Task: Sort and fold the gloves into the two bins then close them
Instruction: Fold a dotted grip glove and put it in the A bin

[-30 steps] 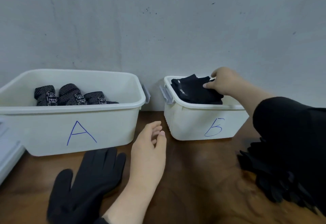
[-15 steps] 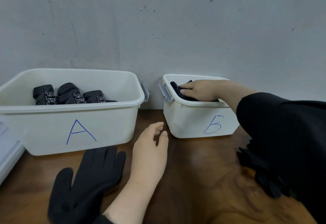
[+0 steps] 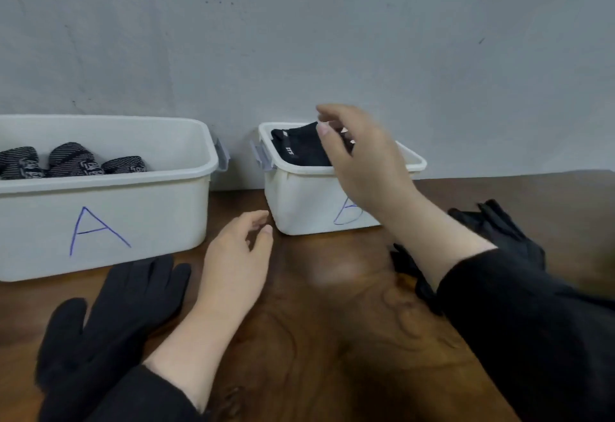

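At the table's back left, I note bin A holding three rolled patterned gloves. One plain black glove lies unfolded near the front edge beside my relaxed, empty left hand. Bin B holds folded black gloves; my right hand hovers there, released. More gloves wait right; neither bin is closed.

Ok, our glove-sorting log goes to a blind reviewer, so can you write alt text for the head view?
A person's right hand hovers open above bin B, which holds folded black gloves. The left hand rests open on the wooden table beside a flat black glove. Bin A holds rolled patterned gloves; more black gloves lie at right.
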Available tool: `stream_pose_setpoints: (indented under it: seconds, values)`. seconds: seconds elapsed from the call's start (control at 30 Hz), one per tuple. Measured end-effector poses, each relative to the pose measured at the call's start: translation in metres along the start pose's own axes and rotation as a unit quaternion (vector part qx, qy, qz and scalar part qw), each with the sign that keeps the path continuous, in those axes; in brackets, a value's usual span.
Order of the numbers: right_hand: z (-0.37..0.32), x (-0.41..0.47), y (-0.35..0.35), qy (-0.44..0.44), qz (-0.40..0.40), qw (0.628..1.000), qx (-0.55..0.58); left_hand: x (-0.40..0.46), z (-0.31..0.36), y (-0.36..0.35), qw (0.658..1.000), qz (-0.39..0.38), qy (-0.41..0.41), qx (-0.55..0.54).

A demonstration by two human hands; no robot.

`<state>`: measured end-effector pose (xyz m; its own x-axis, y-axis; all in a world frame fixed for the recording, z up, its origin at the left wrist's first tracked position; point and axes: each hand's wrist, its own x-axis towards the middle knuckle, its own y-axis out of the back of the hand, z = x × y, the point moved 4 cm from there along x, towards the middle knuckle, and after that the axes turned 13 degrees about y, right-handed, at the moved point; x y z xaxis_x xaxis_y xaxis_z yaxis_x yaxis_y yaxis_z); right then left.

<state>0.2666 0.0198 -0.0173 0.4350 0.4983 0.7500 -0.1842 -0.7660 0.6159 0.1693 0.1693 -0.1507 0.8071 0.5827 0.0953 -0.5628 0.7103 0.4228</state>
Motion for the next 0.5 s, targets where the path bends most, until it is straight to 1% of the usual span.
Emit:
stream_pose_setpoints:
  seconds: [0.1, 0.23, 0.37, 0.5]
  values:
    - [-0.018, -0.076, -0.002, 0.0, -0.005, 1.0, -0.001, -0.013, 0.01, -0.006, 0.999, -0.016, -0.019, 0.043]
    - [-0.018, -0.157, 0.008, -0.023, -0.016, 0.999, -0.032, -0.042, 0.023, -0.034, 0.997, -0.064, -0.023, 0.04]
    - [-0.004, -0.194, 0.034, -0.018, -0.009, 0.998, -0.062, -0.076, 0.033, -0.071, 0.994, -0.105, -0.012, 0.033]
    - [0.023, -0.21, 0.066, -0.049, 0.048, 0.993, -0.095, -0.109, 0.046, -0.099, 0.99, -0.133, -0.023, 0.029]
